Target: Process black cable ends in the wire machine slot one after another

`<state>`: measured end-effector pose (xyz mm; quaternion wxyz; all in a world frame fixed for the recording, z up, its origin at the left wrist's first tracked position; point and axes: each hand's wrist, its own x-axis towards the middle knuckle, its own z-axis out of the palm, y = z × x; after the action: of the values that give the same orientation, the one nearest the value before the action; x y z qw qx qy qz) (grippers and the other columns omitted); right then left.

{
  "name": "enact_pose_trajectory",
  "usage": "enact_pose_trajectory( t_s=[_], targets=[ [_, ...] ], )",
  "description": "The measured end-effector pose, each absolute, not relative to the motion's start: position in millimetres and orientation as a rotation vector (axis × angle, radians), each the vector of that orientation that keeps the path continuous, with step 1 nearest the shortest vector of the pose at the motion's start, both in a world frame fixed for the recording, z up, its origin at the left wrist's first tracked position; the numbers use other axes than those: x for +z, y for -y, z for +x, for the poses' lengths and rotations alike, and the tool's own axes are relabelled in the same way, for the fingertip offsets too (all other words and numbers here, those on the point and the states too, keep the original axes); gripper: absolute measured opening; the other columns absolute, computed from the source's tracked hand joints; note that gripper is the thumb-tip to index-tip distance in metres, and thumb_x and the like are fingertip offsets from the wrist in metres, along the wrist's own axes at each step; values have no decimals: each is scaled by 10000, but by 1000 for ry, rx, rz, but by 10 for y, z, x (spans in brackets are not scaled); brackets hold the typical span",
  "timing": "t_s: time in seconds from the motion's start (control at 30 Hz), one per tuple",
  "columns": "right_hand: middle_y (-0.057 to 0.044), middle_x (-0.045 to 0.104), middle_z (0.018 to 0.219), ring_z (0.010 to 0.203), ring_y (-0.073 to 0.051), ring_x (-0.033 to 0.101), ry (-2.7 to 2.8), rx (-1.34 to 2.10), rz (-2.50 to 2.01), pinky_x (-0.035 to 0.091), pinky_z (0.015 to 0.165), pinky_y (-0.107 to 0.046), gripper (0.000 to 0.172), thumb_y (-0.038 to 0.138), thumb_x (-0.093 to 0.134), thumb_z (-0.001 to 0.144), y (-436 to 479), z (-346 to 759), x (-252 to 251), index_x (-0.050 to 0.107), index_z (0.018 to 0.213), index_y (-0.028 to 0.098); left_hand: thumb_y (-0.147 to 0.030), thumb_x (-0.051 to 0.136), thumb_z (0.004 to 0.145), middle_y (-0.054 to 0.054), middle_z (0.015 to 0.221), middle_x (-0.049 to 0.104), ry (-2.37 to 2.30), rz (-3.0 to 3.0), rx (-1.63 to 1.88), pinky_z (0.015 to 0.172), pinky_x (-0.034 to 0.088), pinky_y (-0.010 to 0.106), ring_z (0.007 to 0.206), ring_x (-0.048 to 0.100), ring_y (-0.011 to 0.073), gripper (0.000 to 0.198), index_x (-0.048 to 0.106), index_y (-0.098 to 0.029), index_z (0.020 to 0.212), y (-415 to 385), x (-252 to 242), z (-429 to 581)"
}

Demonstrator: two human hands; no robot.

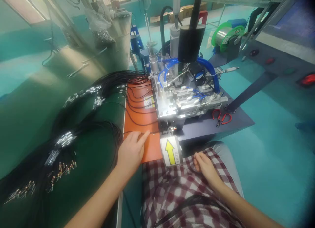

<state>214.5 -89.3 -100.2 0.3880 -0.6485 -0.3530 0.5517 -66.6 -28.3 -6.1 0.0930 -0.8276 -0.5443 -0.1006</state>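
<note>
My left hand (133,148) is over the orange plate (140,118), its fingers closed on a thin black cable (161,131). That cable runs right to a small metal holder (173,129) at the near edge of the machine (182,100). Several other black cables curve across the plate, their ends set along the machine's left edge. Above my lap, my right hand (203,163) has its fingers curled together, and nothing shows in them. Between the hands is a white cover (169,151) with a yellow arrow.
Bundles of black cables (108,80) with metal ends lie on the green table (98,175) at left. Red-handled pliers (220,119) rest on the machine's dark base (236,123). A green wire spool (225,36) stands behind; a control panel (283,65) juts in at right.
</note>
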Motion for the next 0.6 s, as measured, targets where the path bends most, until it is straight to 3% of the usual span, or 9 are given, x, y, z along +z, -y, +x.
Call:
enact_pose_trajectory(
  t_s=[0.3,0.6],
  targets=[
    [25,424,478,441,-159,402,1022,1514,-1672,365,503,-323,557,789,463,690,1039,2144,-1066,431,561,249,-135,361,904,122,1143,580,1778,-2451,-307,821,536,344,1059,554,240,457,583,-182,1301,-64,-3,-630],
    [31,473,501,436,-153,446,1182,1670,-1640,370,510,-305,448,649,477,755,1213,2047,-1228,413,577,243,-137,338,926,123,1134,586,1787,-2504,-339,896,510,379,1091,525,248,447,563,-156,1312,-70,-11,-627]
  ],
)
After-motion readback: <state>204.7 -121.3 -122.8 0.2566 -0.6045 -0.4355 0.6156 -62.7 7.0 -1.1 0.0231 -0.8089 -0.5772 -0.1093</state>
